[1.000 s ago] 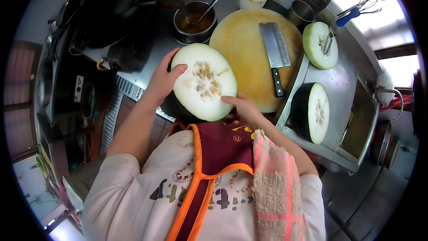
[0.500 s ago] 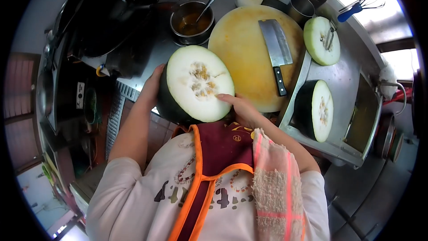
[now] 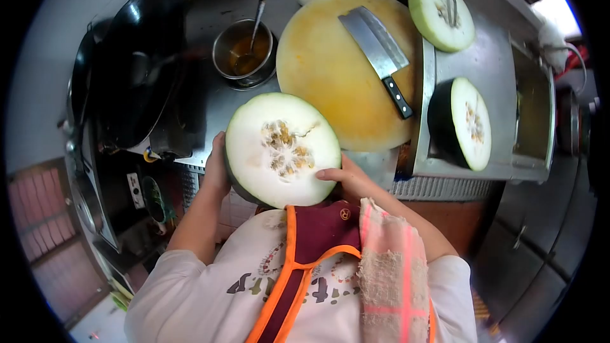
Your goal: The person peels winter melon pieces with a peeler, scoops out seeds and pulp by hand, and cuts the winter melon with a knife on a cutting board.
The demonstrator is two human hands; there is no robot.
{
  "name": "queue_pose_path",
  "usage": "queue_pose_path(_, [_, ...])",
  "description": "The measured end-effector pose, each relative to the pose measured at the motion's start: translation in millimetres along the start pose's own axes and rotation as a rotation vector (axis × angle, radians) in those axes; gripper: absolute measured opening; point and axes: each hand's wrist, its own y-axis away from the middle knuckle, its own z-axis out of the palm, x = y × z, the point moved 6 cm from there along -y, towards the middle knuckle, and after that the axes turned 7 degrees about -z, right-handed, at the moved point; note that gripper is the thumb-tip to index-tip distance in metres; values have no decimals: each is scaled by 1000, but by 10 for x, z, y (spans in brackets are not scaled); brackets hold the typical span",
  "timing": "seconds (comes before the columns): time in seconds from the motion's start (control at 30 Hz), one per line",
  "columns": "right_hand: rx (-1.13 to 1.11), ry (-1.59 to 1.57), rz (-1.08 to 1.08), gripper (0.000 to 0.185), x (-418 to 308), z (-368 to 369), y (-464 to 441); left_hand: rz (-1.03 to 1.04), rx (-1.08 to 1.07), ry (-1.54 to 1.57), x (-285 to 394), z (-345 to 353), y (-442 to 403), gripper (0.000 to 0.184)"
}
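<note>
A large cut winter melon (image 3: 254,152), dark green outside with white flesh and a seedy core, is held up in front of my apron, its cut face turned up toward me. My left hand (image 3: 218,164) grips its left side, with the fingers hidden behind the rind. My right hand (image 3: 349,178) supports the right side, the thumb lying on the white cut face. Beyond the melon, a cleaver (image 3: 378,44) with a black handle lies on the round yellowed cutting board (image 3: 318,89).
Right of the board, a melon half (image 3: 480,124) and a pale peeled piece (image 3: 422,16) with a peeler (image 3: 452,7) on it rest on the steel counter. A pot (image 3: 219,57) holding brown liquid and a spoon stands left of the board. A black wok (image 3: 136,57) is further left.
The view has shifted, and the melon in my hands now tilts more toward me, showing more of its cut face. Both hands keep their hold on it.
</note>
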Motion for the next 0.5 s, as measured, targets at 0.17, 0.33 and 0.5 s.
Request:
queue_pose_path(0.17, [108,39,-99,73,-64,-131,542,125,-83,-117,107,249,304,58])
queue_pose_path(0.33, [190,82,-330,63,260,-579,1200,323,-272,-255,-52,839,763,56])
queue_pose_path(0.5, [335,39,-489,59,569,-994,2233,185,-435,-274,-634,1652,1396,50])
